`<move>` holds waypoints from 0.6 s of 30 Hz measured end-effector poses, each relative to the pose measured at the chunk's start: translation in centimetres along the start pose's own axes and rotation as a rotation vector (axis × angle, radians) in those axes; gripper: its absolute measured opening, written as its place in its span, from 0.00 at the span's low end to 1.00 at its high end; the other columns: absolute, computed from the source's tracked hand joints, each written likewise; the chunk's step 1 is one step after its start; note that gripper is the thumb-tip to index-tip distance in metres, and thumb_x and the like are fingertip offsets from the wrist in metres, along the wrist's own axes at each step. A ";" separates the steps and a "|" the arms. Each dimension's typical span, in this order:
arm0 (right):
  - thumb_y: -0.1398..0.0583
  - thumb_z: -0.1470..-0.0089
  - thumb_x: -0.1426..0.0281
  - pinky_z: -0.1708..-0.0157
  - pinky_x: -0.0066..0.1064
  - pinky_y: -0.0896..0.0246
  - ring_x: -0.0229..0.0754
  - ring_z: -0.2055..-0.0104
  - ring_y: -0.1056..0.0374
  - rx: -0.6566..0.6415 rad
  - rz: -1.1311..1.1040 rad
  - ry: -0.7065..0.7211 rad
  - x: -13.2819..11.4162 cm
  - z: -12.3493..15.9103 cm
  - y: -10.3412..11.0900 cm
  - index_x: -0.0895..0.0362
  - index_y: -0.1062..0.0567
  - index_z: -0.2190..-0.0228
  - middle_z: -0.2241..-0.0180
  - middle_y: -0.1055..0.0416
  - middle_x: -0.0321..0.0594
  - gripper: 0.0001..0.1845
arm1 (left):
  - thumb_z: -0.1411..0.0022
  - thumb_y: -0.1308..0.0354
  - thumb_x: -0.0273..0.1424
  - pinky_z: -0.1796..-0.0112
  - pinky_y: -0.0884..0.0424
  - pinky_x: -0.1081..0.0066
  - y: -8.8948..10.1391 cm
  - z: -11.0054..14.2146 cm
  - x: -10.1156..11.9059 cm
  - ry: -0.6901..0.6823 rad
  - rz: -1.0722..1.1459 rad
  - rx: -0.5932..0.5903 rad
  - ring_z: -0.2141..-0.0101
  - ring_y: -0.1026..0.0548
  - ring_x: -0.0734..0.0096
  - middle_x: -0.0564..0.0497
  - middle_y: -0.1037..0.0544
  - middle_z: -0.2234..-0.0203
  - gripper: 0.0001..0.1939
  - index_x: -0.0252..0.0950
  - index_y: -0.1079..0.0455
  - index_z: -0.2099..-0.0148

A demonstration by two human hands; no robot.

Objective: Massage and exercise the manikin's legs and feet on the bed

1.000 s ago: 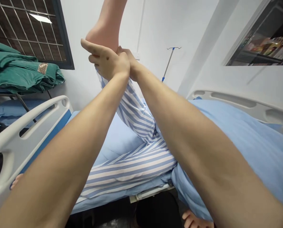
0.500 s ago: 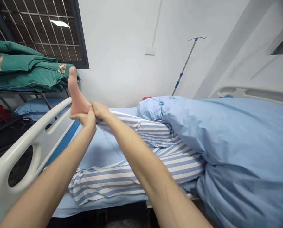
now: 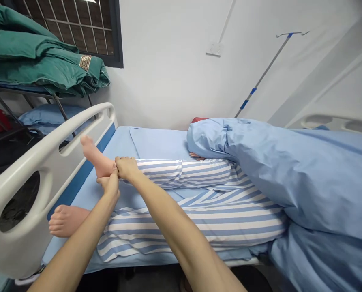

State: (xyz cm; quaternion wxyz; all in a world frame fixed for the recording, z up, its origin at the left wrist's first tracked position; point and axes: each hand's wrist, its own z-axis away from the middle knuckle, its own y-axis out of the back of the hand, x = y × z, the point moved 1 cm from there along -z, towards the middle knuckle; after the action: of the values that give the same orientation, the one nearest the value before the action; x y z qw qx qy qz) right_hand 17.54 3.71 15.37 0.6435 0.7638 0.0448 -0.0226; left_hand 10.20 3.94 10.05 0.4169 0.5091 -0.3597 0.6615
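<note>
Foot (image 3: 96, 159), toes (image 3: 84, 140) tipped up toward the bed rail (image 3: 47, 149), striped leg (image 3: 183, 172) running rightward from it; left hand (image 3: 110, 187) cupped beneath the heel (image 3: 101, 173), right hand (image 3: 126, 168) clasped over the ankle (image 3: 109, 167), farther from the toes.

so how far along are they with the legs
Done, it seems: the blue quilt is already off the lower half of the striped pyjama legs. In hand: the left hand and right hand grip one ankle, raised a little off the sheet. Probably left: the other foot, lying on the sheet, untouched.
</note>
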 end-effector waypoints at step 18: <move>0.46 0.50 0.63 0.65 0.28 0.42 0.40 0.63 0.35 0.264 -0.180 0.165 5.7 3.5 20.5 0.60 0.36 0.61 0.64 0.31 0.36 0.16 | 0.52 0.37 0.30 0.52 0.33 0.70 -4.0 13.5 16.9 -0.678 0.414 -0.168 0.50 0.33 0.72 0.39 0.41 0.46 0.35 0.36 0.56 0.49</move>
State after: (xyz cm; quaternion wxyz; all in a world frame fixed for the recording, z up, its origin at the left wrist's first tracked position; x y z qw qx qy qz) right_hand 25.30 -2.98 34.40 0.5270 0.8339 0.1624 -0.0229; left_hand 16.68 -3.47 29.76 0.1729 0.5795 -0.6245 0.4943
